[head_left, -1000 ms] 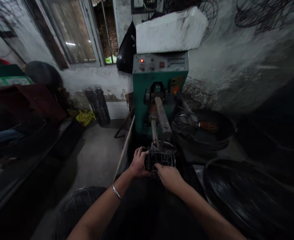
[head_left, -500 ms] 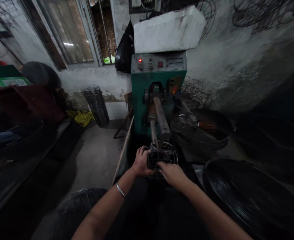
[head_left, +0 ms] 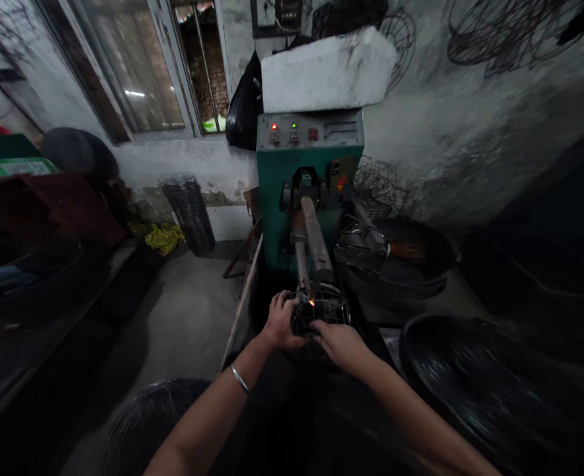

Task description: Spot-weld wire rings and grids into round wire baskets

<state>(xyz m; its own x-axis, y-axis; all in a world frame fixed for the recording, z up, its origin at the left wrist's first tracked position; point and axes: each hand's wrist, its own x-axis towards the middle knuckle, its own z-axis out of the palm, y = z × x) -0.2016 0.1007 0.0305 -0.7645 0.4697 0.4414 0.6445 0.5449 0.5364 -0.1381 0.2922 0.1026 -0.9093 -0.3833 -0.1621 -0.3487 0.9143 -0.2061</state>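
Note:
A dark wire basket [head_left: 330, 311] sits at the front end of a green spot welder [head_left: 276, 178]. My left hand [head_left: 280, 322] grips the basket's left side, fingers curled over its edge. With its fingers closed on the near wires, my right hand [head_left: 341, 342] holds the basket's front right. The welder's upper arm [head_left: 315, 238] and thinner lower arm [head_left: 301, 266] reach toward me, and their tips meet the basket wires. A small orange glow shows at that contact point. The basket's underside is lost in shadow.
A white foam block [head_left: 326, 73] lies on top of the welder. At right stand a dark round basin [head_left: 420, 291] and a shiny black coil [head_left: 445, 357]. A roll of wire mesh [head_left: 187, 211] leans on the wall. Coiled wire [head_left: 147, 416] lies at lower left.
An orange glow has appeared where the welder tips meet the basket, and a green light has come on beside the red one. My hands keep their hold; the view has shifted slightly.

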